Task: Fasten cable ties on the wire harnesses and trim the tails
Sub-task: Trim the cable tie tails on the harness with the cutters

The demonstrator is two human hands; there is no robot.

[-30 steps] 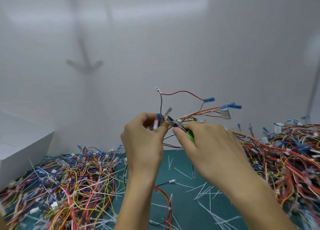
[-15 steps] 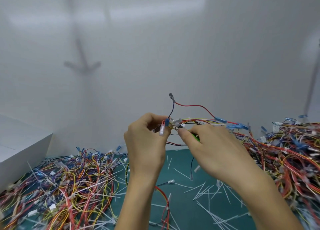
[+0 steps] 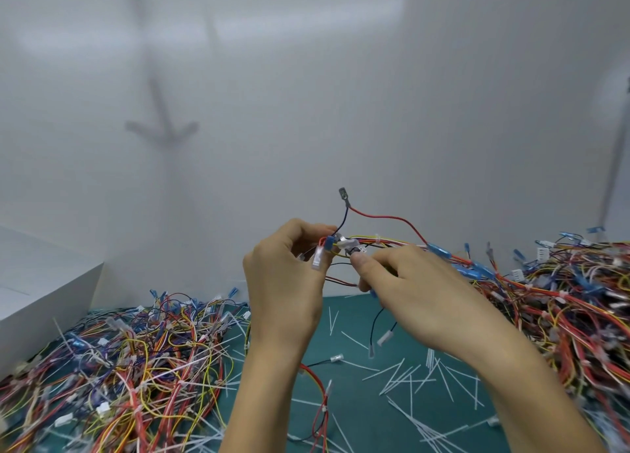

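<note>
Above the green bench, our left hand pinches the multicoloured wire harness; our right hand curls just beside it, grip unclear.

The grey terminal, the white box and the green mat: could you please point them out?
grey terminal [image 3: 342, 193], head view, metal tip.
white box [image 3: 30, 261], head view, top face.
green mat [image 3: 354, 307], head view, bare patch.

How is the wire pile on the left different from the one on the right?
The left pile mixes yellow, blue, red and white wires; the right pile looks mostly red and orange. A white box stands by the left pile; none shows by the right pile. Both are tangled heaps on the green mat.
</note>
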